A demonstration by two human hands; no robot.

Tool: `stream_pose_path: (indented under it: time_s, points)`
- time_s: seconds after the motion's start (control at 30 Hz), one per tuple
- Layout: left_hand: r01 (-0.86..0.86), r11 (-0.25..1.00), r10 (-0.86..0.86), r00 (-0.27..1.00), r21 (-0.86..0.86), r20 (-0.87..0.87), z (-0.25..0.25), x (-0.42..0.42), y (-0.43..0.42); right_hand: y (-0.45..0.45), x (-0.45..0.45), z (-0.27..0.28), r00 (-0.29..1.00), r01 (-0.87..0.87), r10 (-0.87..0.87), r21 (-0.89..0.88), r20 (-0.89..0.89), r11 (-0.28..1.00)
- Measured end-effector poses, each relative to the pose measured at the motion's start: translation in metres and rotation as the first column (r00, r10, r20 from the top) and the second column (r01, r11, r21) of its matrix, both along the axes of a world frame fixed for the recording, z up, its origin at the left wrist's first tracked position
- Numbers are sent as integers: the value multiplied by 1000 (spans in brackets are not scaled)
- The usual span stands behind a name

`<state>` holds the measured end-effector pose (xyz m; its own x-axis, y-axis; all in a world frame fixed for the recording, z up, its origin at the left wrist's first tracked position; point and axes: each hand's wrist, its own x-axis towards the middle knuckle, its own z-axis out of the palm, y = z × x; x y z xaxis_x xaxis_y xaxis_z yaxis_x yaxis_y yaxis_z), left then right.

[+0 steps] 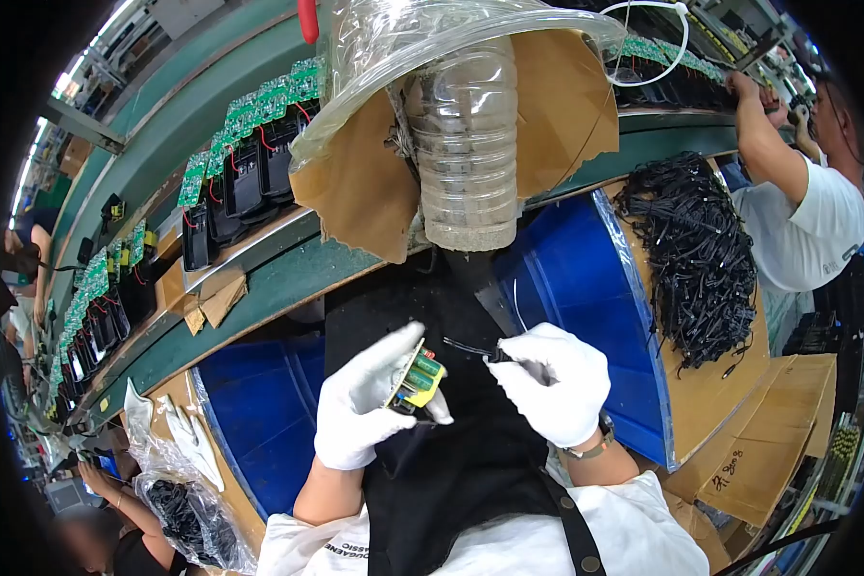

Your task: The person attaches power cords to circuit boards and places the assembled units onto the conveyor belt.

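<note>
My left hand [365, 403], in a white glove, holds a small circuit board [418, 379] with green cylindrical parts and a yellow component, fingers around its edges. To its right, my right hand [557, 379], also gloved in white, is closed on a short black cable [468, 347]; the cable's thin end points left toward the board, with a gap between them. Both hands are above the black apron [451, 461]. A dark part under the board is partly hidden by my left hand.
Ahead, a clear plastic bottle [466, 144] hangs by brown cardboard. Green boards [259, 106] with black cases line the bench [307, 254]. Black cables [691, 259] are piled on cardboard over a blue bin [586, 298]. A co-worker [787, 221] is at right, another [134, 518] at lower left.
</note>
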<state>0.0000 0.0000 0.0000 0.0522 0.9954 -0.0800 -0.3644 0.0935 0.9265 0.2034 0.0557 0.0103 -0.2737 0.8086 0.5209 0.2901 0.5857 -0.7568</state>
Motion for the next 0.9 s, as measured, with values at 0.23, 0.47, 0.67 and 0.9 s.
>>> stream_pose_path:
  time_s: [0.23,0.47,0.67,0.9]
  points:
    - [23,999,-10,937,-33,350,0,-1,0,-1,0,13,998,-49,43,-123,-51,991]
    - [119,993,-108,914,-4,390,4,-4,-1,2,-3,11,998,-63,63,-71,-9,995]
    - [108,993,-115,937,39,330,2,-3,-2,-2,-4,13,996,-49,36,-166,-85,985]
    - [103,994,-110,972,44,210,5,-2,-3,-4,-2,12,998,-12,5,-119,-58,993]
